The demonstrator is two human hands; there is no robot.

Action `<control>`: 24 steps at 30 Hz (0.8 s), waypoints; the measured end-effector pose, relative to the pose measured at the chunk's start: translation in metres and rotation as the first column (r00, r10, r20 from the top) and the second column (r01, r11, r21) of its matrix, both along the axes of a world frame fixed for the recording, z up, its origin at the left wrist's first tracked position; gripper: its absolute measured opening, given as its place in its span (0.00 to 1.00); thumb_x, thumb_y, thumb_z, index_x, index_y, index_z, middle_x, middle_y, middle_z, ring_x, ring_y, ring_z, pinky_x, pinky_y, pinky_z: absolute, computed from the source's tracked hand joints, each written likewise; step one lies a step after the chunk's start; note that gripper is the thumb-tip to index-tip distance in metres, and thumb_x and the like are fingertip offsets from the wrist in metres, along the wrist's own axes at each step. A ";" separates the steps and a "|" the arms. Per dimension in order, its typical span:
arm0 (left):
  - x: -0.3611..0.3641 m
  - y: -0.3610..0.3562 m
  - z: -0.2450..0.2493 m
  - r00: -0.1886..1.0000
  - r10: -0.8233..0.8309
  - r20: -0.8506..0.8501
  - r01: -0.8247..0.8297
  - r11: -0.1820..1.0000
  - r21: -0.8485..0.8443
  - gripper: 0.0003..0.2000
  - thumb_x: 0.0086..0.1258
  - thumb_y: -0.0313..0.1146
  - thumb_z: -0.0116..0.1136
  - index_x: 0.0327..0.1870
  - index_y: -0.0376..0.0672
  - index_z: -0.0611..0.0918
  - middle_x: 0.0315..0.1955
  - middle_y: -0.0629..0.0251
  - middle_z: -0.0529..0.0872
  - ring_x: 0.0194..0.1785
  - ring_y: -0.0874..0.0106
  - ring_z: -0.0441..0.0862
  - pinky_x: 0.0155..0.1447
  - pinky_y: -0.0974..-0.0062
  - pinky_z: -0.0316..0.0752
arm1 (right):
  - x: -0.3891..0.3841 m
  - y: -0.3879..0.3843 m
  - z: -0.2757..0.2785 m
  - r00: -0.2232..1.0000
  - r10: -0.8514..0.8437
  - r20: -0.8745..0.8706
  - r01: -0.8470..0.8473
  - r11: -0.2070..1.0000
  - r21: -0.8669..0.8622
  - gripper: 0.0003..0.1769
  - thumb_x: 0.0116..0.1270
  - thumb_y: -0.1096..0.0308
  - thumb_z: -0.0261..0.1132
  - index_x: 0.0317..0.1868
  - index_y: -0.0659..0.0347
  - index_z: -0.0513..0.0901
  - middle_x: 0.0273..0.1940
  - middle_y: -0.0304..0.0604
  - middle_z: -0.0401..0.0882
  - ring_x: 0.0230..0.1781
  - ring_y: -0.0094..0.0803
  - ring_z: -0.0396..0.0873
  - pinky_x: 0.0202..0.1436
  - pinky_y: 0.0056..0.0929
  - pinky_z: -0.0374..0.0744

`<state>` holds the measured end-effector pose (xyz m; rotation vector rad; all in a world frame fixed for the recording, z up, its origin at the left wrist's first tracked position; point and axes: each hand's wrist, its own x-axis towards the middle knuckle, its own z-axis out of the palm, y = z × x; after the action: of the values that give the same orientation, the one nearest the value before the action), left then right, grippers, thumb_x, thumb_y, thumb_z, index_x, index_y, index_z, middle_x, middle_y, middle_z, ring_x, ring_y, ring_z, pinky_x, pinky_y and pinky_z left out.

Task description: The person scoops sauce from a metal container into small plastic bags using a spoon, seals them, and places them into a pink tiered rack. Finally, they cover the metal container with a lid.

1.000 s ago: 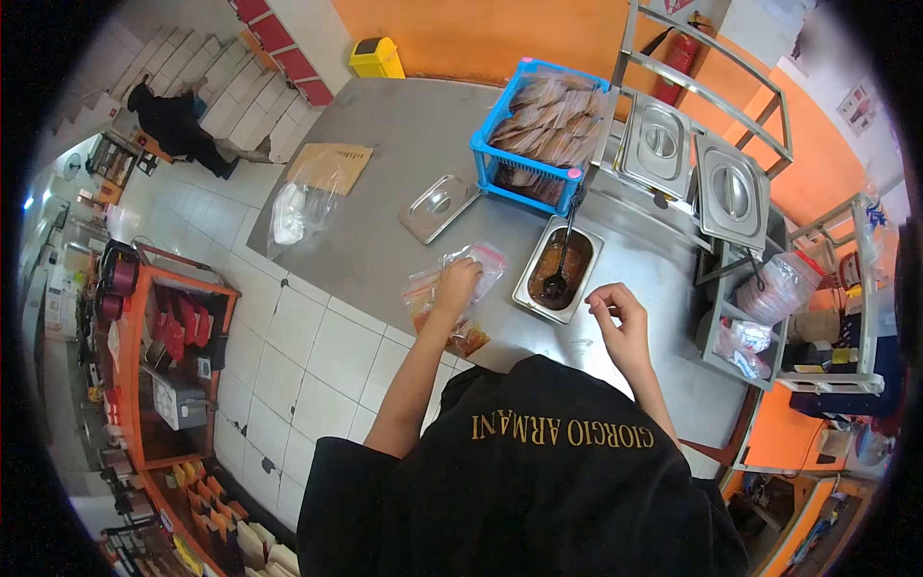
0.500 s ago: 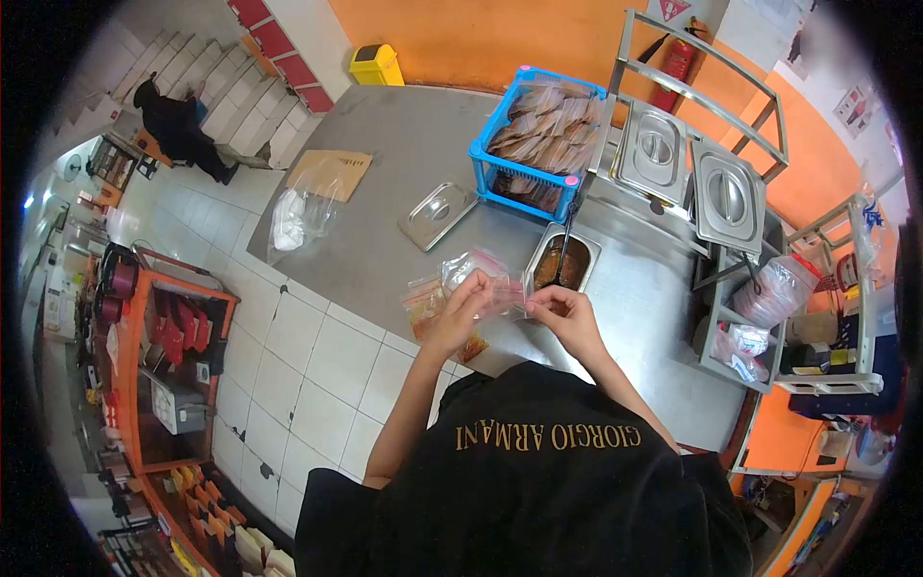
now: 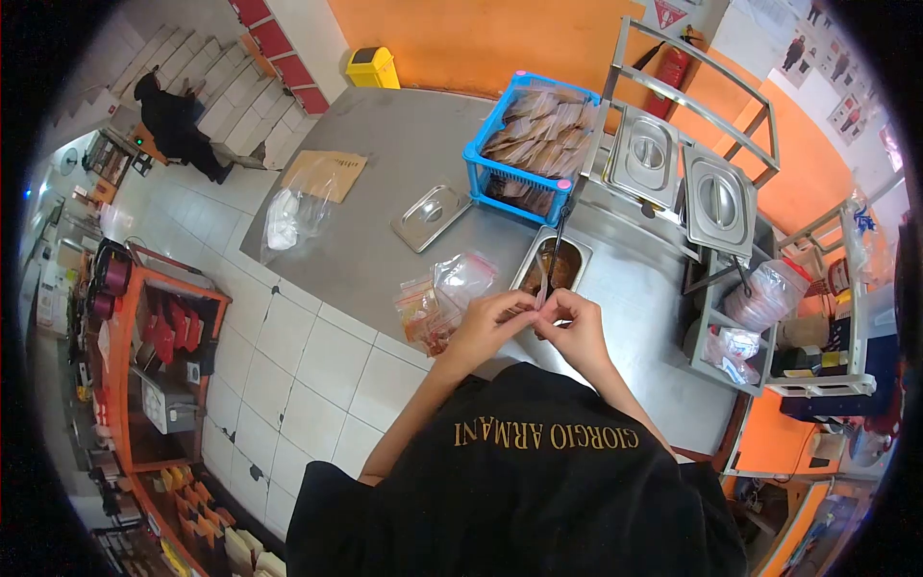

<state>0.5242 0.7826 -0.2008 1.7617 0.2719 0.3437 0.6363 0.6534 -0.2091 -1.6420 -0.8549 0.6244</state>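
Observation:
My left hand and my right hand meet at the table's front edge, fingers pinched together on a small clear zip bag. The bag is seen nearly edge-on, so its opening is hard to make out. Just beyond it sits a steel food pan with brown sauce and a dark-handled ladle standing in it. Left of my left hand lie several filled zip bags with orange-red contents, beside a pile of clear zip bags.
A blue basket full of brown packets stands behind the pan. A steel lid, brown paper and a plastic bag lie to the left. Lidded pans sit in a rack at right. Another person is near the stairs.
Both hands have come closer together, the left moving right, with the clear bag now turned edge-on in front of the pan. The filled bags at left are more exposed.

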 end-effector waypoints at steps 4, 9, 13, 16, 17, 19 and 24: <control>-0.003 0.009 0.010 0.997 -0.067 -0.044 0.067 0.998 -0.014 0.07 0.63 0.27 0.60 0.38 0.33 0.81 0.33 0.65 0.84 0.38 0.78 0.81 0.43 0.80 0.77 | 0.001 -0.003 0.009 0.999 0.049 -0.001 -0.049 0.998 -0.030 0.08 0.56 0.79 0.66 0.25 0.66 0.74 0.25 0.39 0.80 0.28 0.22 0.80 0.29 0.19 0.79; -0.004 0.016 0.017 0.995 -0.094 -0.028 0.094 0.995 0.015 0.06 0.63 0.27 0.59 0.36 0.34 0.81 0.31 0.64 0.83 0.35 0.77 0.81 0.40 0.79 0.75 | 0.000 -0.003 0.023 0.988 0.150 -0.042 -0.146 0.986 0.074 0.04 0.61 0.78 0.63 0.29 0.68 0.77 0.26 0.39 0.80 0.29 0.24 0.81 0.32 0.19 0.79; -0.003 0.019 0.025 0.987 -0.139 -0.074 0.157 0.900 0.406 0.06 0.61 0.28 0.58 0.33 0.35 0.79 0.27 0.60 0.80 0.32 0.71 0.81 0.36 0.75 0.73 | -0.005 -0.003 0.020 0.955 0.152 0.254 -0.159 0.987 0.007 0.04 0.63 0.77 0.61 0.31 0.68 0.78 0.25 0.40 0.77 0.25 0.28 0.80 0.29 0.21 0.78; -0.001 0.017 0.021 0.990 -0.140 -0.023 0.135 0.873 0.469 0.06 0.60 0.29 0.55 0.30 0.35 0.76 0.24 0.57 0.76 0.28 0.61 0.77 0.32 0.69 0.70 | -0.011 -0.002 0.030 0.907 0.104 0.408 -0.117 0.993 0.006 0.04 0.61 0.76 0.60 0.29 0.68 0.77 0.24 0.44 0.74 0.21 0.34 0.78 0.25 0.26 0.75; -0.001 0.014 0.021 0.990 -0.141 -0.025 0.136 0.873 0.468 0.06 0.60 0.29 0.55 0.30 0.35 0.76 0.24 0.57 0.76 0.28 0.61 0.77 0.32 0.69 0.70 | -0.013 -0.001 0.031 0.886 0.074 0.457 -0.080 0.997 -0.007 0.05 0.59 0.75 0.61 0.28 0.68 0.77 0.24 0.45 0.74 0.21 0.36 0.76 0.25 0.29 0.74; 0.001 0.006 0.021 0.997 -0.057 0.043 0.034 0.912 0.409 0.06 0.60 0.28 0.52 0.27 0.34 0.74 0.23 0.55 0.75 0.27 0.56 0.75 0.32 0.66 0.69 | -0.016 0.001 0.030 0.861 0.042 0.507 -0.041 0.999 -0.012 0.05 0.57 0.74 0.61 0.28 0.68 0.77 0.24 0.47 0.73 0.20 0.39 0.75 0.24 0.31 0.73; 0.005 -0.006 0.009 0.982 0.169 0.083 -0.188 0.871 0.454 0.06 0.58 0.28 0.51 0.25 0.35 0.73 0.21 0.54 0.74 0.27 0.56 0.75 0.31 0.65 0.68 | -0.021 0.005 0.026 0.824 -0.152 0.546 0.183 0.983 -0.002 0.06 0.56 0.71 0.61 0.24 0.64 0.76 0.25 0.47 0.74 0.23 0.46 0.76 0.27 0.38 0.75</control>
<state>0.5295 0.7769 -0.1917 2.2010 0.3461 0.6175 0.6152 0.6583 -0.1836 -1.9587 -1.0871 0.0401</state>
